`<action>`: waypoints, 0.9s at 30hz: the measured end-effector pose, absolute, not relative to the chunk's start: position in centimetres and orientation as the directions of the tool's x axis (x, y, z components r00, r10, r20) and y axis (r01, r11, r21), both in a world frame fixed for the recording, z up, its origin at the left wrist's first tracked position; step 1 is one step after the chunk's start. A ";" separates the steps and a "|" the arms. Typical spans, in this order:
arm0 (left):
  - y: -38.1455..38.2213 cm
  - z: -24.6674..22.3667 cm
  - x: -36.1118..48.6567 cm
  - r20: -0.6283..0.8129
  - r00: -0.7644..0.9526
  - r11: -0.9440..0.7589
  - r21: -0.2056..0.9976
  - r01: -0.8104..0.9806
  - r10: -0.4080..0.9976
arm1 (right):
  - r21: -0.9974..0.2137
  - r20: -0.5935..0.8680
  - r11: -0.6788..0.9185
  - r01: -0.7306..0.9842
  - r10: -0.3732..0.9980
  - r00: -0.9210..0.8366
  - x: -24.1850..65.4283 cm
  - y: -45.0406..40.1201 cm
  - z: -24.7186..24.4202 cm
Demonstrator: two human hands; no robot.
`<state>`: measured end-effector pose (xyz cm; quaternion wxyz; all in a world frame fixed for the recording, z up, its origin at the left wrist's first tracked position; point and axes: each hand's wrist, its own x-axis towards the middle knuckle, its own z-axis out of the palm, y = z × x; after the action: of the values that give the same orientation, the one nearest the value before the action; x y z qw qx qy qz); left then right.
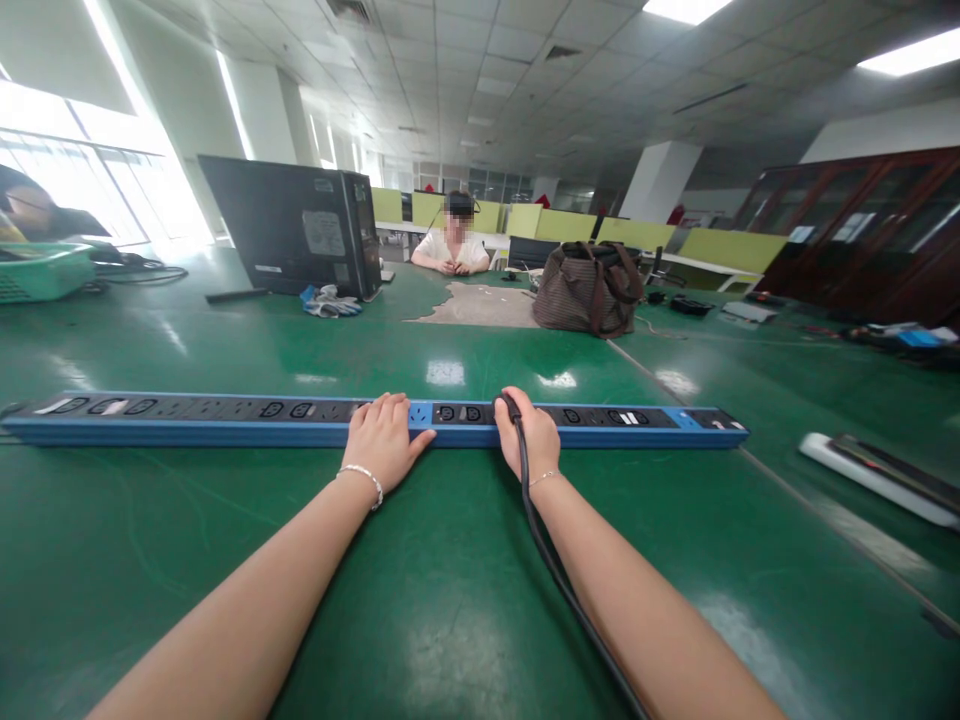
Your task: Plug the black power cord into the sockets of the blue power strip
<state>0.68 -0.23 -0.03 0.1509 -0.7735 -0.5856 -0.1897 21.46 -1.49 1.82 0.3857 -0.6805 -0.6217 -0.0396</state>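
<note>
A long blue power strip [247, 436] with a black row of sockets lies across the green table in front of me. My left hand [382, 432] grips it just left of the middle, fingers over the top and thumb along the front side. To the right of the middle, my right hand [531, 437] is closed round a black power plug [508, 407], held against the socket face. Whether the plug is seated in a socket is hidden by the fingers. Its black cable [551, 565] runs down past my right wrist and along the forearm.
Beyond the strip stand a black computer case [292, 225], gloves [330, 301] and a brown bag [581, 290]. A white power strip [874, 475] lies at right, a green basket [45, 272] at left. A person [454, 250] sits across the table; another is at far left.
</note>
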 end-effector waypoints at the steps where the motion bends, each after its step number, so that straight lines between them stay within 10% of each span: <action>1: -0.2 0.0 0.7 0.472 0.242 -0.268 -0.012 0.963 0.848 | -0.428 0.554 0.069 0.901 0.808 0.202 21.4 -1.5 1.8; 12: -0.3 0.1 0.7 0.475 0.250 -0.273 -0.022 0.962 0.844 | -0.077 0.643 0.019 0.997 0.765 0.035 21.3 -1.5 1.7; 27: -0.2 0.0 0.6 0.468 0.247 -0.274 -0.011 0.962 0.848 | -0.151 0.619 0.085 0.985 0.785 0.027 22.5 -1.3 1.4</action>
<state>0.63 -0.24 -0.01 0.1496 -0.7754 -0.5836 -0.1894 22.48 -1.29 1.40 0.2920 -0.6543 -0.6763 -0.1710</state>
